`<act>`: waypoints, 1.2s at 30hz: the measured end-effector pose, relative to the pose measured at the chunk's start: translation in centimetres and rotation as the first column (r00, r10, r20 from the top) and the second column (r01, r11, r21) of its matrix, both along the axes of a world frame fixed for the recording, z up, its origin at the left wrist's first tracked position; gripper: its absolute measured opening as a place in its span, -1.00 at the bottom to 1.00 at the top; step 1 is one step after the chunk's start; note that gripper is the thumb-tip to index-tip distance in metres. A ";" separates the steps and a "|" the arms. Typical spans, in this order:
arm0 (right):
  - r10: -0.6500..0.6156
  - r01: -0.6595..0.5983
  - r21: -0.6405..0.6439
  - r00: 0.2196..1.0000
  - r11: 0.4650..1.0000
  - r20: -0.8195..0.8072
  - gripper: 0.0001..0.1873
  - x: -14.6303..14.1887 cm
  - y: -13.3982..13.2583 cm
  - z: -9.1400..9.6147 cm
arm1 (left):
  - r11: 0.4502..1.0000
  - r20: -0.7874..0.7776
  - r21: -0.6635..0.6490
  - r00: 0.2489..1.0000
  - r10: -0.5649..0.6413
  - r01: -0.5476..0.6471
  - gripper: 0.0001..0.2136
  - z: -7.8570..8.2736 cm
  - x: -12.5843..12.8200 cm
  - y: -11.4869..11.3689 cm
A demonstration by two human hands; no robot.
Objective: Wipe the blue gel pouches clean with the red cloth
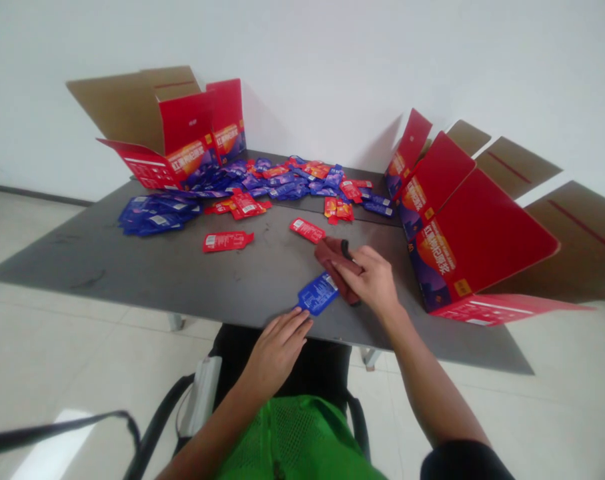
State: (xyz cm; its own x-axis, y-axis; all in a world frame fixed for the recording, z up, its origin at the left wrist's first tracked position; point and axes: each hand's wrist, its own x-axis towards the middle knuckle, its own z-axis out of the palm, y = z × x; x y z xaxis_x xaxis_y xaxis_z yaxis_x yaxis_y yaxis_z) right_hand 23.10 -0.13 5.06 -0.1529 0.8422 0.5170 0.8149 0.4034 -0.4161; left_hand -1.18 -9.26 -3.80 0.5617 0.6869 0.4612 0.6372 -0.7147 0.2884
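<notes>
A blue flat sachet (316, 294) with white print lies at the table's near edge, its narrow neck pointing toward me. The outstretched fingers of my left hand (281, 343) rest on that neck; the thumb is mostly hidden. My right hand (373, 275) is closed around a folded brown cloth (336, 261) with black edging. This cloth is over the sachet's far right end and covers part of it. Just beyond, a red sachet (307, 230) lies close to the cloth. Farther left, another red sachet (228, 241) lies flat by itself.
Open red cartons (435, 233) stand on the right, and more open cartons (187, 133) at the back left. Mixed blue and red sachets (287, 180) are heaped along the back of the grey table (252, 287). A blue pile (157, 213) sits at left. A wall stands behind.
</notes>
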 end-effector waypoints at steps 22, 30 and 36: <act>0.100 -0.051 -0.187 0.961 0.981 0.259 -0.68 -2.0 -1.5 -3.7 | 0.999 0.116 -0.018 0.992 -0.049 0.051 -0.77 0.1 -0.7 1.4; 0.056 -0.036 -0.088 0.972 0.995 0.230 -0.68 -2.7 -2.2 -1.7 | 0.997 0.143 -0.050 0.989 -0.042 0.050 -0.77 0.2 -0.7 1.4; 0.168 -0.110 -0.229 0.953 0.967 0.251 -0.68 -3.1 -1.6 -3.3 | 0.996 0.116 -0.073 0.992 -0.050 0.059 -0.77 0.4 -0.8 1.5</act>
State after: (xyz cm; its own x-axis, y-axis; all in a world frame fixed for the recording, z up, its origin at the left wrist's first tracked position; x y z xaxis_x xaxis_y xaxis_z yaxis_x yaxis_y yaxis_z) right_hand 20.01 -1.75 1.81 -0.3837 0.8876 0.2547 0.8496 0.4474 -0.2794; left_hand -1.98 -7.80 -3.39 0.5460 0.6922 0.4720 0.5578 -0.7207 0.4116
